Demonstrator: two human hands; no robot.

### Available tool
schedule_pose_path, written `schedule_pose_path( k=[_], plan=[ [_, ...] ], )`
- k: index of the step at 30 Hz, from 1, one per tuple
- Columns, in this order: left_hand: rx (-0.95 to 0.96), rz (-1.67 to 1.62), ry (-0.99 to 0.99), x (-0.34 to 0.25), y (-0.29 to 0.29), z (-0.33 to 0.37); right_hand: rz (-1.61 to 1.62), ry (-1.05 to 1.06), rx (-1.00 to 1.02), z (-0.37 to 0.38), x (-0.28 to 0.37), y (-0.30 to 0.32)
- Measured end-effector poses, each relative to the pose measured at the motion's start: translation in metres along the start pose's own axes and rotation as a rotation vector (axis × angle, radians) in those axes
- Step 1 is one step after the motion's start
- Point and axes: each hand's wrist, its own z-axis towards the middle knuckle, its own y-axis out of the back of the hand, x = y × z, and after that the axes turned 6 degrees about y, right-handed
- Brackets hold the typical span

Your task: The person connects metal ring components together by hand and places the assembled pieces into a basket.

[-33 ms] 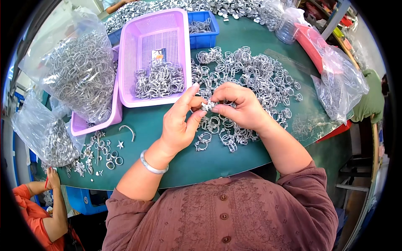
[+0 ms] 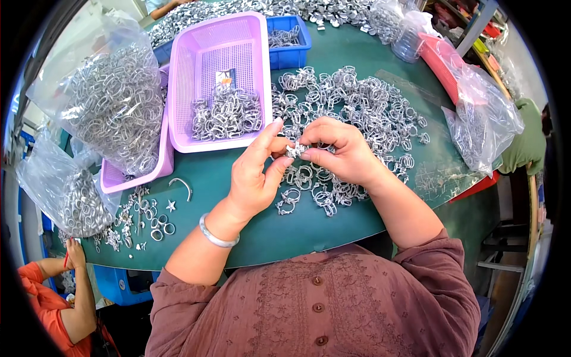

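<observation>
Between my two hands is a small silvery metal ring (image 2: 294, 151) with an ornate top. My left hand (image 2: 251, 177) pinches it from the left with thumb and a finger, the forefinger stretched upward. From the right, thumb and forefinger of my right hand (image 2: 346, 152) grip the same ring. Fingers cover much of it. Below and beyond my hands spreads a loose pile of similar metal rings (image 2: 369, 110) on the green tabletop (image 2: 262, 244). Close beyond my left hand, a lilac plastic basket (image 2: 178, 128) contains a heap of rings (image 2: 226, 116) and a small card.
Bags of metal pieces (image 2: 113, 101) (image 2: 86, 202) stand at left. Loose rings and a star (image 2: 171, 206) lie near them. A blue bin (image 2: 306, 44) stands behind the basket; a red basket (image 2: 437, 65) and clear bag (image 2: 488, 125) are at right. A co-worker's hands (image 2: 74, 254) are lower left.
</observation>
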Motion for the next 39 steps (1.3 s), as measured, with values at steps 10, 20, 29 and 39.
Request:
schedule_pose_path(
  k=[10, 20, 29, 39],
  plan=[
    [-0.026, -0.095, 0.032, 0.0062, -0.0036, -0.0024, -0.014, 0.012, -0.006, -0.0011, -0.0018, -0.0007],
    [-0.029, -0.145, 0.094, 0.0056, -0.0036, -0.0039, 0.016, -0.044, 0.011, -0.0025, -0.0034, -0.0020],
    [-0.011, -0.281, 0.203, 0.0017, -0.0049, -0.0049, 0.039, -0.077, 0.045, -0.0029, -0.0037, -0.0016],
    [-0.013, -0.330, 0.266, 0.0029, -0.0045, -0.0062, 0.047, -0.095, 0.061, -0.0020, -0.0012, -0.0015]
  ],
)
